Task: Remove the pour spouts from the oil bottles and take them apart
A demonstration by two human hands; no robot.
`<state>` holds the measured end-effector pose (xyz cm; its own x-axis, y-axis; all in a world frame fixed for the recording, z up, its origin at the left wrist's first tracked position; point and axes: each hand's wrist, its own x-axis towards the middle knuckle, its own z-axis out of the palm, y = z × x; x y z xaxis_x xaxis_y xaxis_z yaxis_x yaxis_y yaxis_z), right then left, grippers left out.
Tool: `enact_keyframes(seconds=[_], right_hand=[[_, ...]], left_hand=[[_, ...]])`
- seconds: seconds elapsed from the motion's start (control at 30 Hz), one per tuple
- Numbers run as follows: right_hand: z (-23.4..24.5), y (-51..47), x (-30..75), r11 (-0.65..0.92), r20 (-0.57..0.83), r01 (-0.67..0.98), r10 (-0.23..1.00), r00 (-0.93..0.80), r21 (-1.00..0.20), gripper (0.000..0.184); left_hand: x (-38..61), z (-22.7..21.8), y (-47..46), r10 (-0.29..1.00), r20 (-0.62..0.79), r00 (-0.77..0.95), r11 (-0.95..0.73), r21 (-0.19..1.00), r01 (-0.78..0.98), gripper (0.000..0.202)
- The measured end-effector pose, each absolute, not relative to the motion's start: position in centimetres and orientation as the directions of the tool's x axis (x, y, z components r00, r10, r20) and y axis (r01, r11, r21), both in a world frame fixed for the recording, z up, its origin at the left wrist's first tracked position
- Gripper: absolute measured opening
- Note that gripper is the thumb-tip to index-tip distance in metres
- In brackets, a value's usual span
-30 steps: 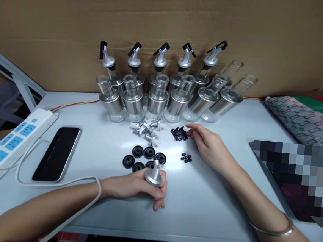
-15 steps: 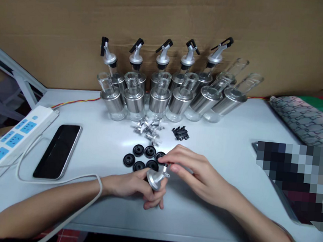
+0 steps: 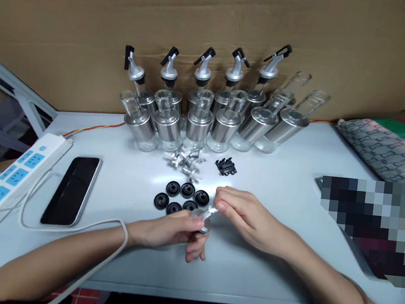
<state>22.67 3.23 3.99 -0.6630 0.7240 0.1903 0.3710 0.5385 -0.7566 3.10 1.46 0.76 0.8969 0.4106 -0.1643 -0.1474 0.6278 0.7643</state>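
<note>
My left hand (image 3: 176,231) is closed around a silver bottle pourer (image 3: 203,221), thumb pressed on its round base. The fingers of my right hand (image 3: 239,213) pinch the outer end of the pourer's spout and hide its tip. Just beyond my left hand lie several round black stoppers (image 3: 173,188) in a cluster. Behind them is a heap of silver pourer parts (image 3: 187,162). To the right of that heap sits a small group of black levers (image 3: 226,166).
Glass bottles with steel sleeves (image 3: 200,123) stand in two rows against a cardboard wall (image 3: 92,26); several rear ones carry pourers. A phone (image 3: 72,189) and a white power strip (image 3: 14,177) lie left. A white cable (image 3: 73,228) crosses my left forearm. Patterned fabric (image 3: 378,145) is at right.
My right hand's fingers have closed on the spout's end. My left thumb has moved over the pourer's base, and the pourer is turned, its spout pointing more to the right.
</note>
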Motion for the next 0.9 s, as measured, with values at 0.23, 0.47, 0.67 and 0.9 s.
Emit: enact_keyframes(seconds=[0.23,0.47,0.67,0.9], right_hand=[[4.5,2.8,22.4,0.479,0.140,0.359,0.732,-0.666,-0.801,0.041],[5.4,3.8,24.1,0.052,-0.190,0.366,0.781,-0.595,-0.929,0.054],[5.9,5.4,25.7,0.046,-0.125,0.388,0.906,-0.405,-0.920,0.037],[4.5,6.1,26.5,0.256,-0.034,0.657,0.918,-0.394,-0.709,0.034]], left_hand=[[3.2,1.3,1.8,0.381,-0.186,0.906,0.572,0.817,-0.073,0.051],[3.0,0.9,1.4,0.405,-0.180,0.896,0.609,0.785,-0.117,0.039],[3.1,1.4,1.7,0.388,-0.195,0.901,0.623,0.776,-0.101,0.043],[3.1,1.6,1.7,0.385,-0.205,0.900,0.615,0.784,-0.085,0.044]])
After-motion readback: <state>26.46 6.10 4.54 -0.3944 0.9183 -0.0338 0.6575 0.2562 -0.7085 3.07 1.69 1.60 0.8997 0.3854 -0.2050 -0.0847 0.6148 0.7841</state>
